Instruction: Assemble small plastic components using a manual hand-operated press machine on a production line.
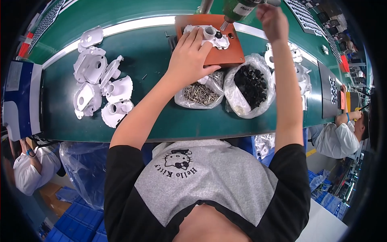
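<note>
A white plastic housing part with a round collar lies on an orange-brown block. My left hand rests on the part's left side, its fingers stretched over it and the thumb spread along the block's near edge. Above the part hangs the tip of a green drill-like machine, with a gap between tip and part. At the upper right, my right hand is raised beside the machine, its fingers curled around a dark handle; the grip is partly cut off by the picture's edge.
An open bag of metal screws and a bag of black plastic pieces stand before the block. Several white housings lie at left, more behind my right forearm. A hex key lies beside the block. Other people sit on both sides.
</note>
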Tool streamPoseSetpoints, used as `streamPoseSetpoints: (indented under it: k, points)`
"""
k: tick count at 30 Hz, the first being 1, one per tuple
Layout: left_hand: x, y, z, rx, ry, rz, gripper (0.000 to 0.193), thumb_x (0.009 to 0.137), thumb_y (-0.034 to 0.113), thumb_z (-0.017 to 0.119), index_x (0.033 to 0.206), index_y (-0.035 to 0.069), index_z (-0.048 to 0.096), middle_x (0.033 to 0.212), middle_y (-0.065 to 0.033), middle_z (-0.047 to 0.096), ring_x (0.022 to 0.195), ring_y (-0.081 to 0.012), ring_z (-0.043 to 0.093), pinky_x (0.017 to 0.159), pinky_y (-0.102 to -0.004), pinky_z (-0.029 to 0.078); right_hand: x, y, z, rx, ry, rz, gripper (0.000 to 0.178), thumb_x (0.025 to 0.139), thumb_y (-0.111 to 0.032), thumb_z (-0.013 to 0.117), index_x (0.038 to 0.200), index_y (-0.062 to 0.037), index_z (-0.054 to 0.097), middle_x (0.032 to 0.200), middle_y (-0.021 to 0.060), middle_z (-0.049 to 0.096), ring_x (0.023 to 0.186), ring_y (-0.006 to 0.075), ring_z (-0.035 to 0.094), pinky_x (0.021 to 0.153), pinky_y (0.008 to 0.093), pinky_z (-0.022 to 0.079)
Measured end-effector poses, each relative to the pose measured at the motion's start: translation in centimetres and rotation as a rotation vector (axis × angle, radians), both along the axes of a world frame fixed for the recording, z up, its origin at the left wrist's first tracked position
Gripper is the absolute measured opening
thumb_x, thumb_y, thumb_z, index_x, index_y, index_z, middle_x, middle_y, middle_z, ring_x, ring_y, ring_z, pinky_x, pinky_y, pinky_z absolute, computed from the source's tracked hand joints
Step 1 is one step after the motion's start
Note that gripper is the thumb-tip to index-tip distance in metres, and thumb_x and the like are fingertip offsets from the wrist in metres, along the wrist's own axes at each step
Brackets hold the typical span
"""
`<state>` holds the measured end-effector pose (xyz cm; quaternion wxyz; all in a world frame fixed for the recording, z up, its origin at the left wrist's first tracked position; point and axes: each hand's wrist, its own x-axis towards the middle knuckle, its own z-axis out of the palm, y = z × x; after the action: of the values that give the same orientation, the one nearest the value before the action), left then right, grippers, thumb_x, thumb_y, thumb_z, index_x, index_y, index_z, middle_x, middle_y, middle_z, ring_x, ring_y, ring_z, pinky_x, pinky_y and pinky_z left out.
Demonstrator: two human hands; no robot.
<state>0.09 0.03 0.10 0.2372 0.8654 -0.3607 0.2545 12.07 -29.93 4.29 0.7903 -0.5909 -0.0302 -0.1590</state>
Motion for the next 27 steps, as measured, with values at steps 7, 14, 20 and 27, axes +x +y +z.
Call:
streamPoseSetpoints:
  k: [7,14,20,27]
  points:
    - [0.0,0.0,0.1,-0.020,0.033,-0.019,0.058,0.066,0.043,0.077,0.106,0.008,0.055,0.130,-0.0250,0.046,0.123,-0.0389,0.043,0.104,-0.0485,0.033,7.6,0.4,12.2,-0.212,0.012,0.023,0.037,0.097,-0.039,0.041,0.096,-0.0077,0.061,0.083,0.0027,0.060,0.070,0.0165,0.054,0.063,0.0327,0.043]
    - [-0.2,-0.3,0.4,-0.019,0.047,-0.031,0.055,0.063,0.039,0.079,0.097,0.004,0.054,0.126,-0.0285,0.047,0.122,-0.0398,0.043,0.104,-0.0487,0.033,3.6,-1.8,14.6,-0.204,-0.240,0.030,0.033,0.090,-0.041,0.051,0.086,-0.0099,0.062,0.072,0.0020,0.055,0.062,0.0172,0.050,0.063,0.0362,0.045]
    - [-0.3,-0.1,0.3,-0.002,0.056,-0.007,0.056,0.066,0.042,0.077,0.102,0.005,0.055,0.129,-0.0272,0.045,0.126,-0.0391,0.039,0.105,-0.0488,0.031,-5.3,-3.5,17.1,-0.182,-0.466,0.010,0.031,0.084,-0.042,0.060,0.077,-0.0117,0.064,0.064,0.0014,0.051,0.055,0.0178,0.047,0.063,0.0392,0.047]
    - [-0.2,0.0,0.2,0.002,0.055,0.002,0.059,0.064,0.042,0.079,0.104,0.005,0.057,0.132,-0.0234,0.045,0.128,-0.0371,0.039,0.104,-0.0501,0.032,-17.6,-2.6,18.7,-0.166,-0.721,0.035,0.032,0.077,-0.043,0.070,0.066,-0.0138,0.066,0.054,0.0007,0.046,0.046,0.0185,0.044,0.064,0.0427,0.050]
